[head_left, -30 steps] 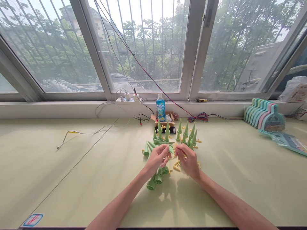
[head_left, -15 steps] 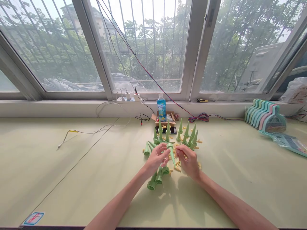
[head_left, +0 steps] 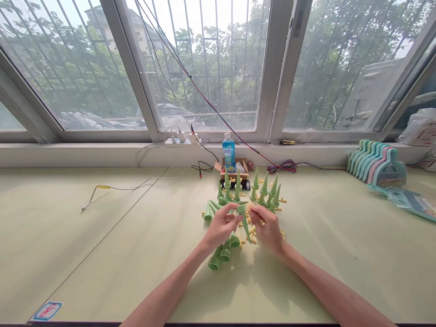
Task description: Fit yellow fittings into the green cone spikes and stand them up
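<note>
Between the thumb and fingers of my left hand (head_left: 220, 226) is a green plant watering spike (head_left: 245, 225), its wide socket up and its point slanting down toward me. Close against the spike's right side, my right hand (head_left: 269, 228) is closed in a pinch on a small yellow valve, mostly hidden by the fingertips. Loose yellow valves (head_left: 252, 236) lie on the table under and between my hands. Several green spikes with open sockets (head_left: 214, 262) lie below my left hand.
Green spikes with yellow valves stand upright at the back right (head_left: 264, 190) and back left (head_left: 227, 184). Behind them are a dark phone (head_left: 245, 185), a cardboard box (head_left: 218, 166) and a blue bottle (head_left: 228, 152). Cables (head_left: 282, 166) and dustpan-shaped pieces (head_left: 388, 168) lie farther right.
The spike in my left hand has tilted and turned slightly, its socket mouth now facing less toward me and its point a little lower right. My right hand has hardly moved.
</note>
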Demonstrator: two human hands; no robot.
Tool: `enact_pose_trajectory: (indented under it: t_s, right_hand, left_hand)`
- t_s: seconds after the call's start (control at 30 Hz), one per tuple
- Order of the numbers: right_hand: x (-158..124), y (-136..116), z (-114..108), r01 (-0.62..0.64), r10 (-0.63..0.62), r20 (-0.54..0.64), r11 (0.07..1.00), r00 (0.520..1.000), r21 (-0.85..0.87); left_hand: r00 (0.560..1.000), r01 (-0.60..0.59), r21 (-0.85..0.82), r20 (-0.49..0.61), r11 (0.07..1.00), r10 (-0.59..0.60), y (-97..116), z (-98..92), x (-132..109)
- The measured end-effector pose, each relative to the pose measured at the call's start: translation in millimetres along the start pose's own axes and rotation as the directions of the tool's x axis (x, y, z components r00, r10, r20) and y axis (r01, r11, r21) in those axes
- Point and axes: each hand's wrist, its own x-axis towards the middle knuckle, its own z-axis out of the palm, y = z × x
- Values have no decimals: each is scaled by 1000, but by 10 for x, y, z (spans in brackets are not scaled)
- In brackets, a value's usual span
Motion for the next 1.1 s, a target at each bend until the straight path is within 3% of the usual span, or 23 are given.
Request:
enact_pose_trajectory:
  t_s: [0.23,0.3,0.73,0.9,1.1]
  right_hand:
    - [2,6,-13,-21,21,20,1000,1000,23]
    - [4,5,-15,-36,35,30,999,999,34]
    - [45,-57,2,-49,49,-3,999,999,18]
    - [32,-46,-8,-83,82,-44,996,996,-17]
    - [34,-62,-16,-58,58,-10,998,998,-4]
  left_hand:
    - [962,-247,315,-34,916,271,-11,15,-6]
    - [956,-264,339,-28,903,291,-14,20,-5]
    - [992,-95,205,-59,974,109,27,72,-14]
    - [996,-28,-11,-88,1000,27,36,81,26]
    - [989,136,-277,-9,951,-145,48,79,58]
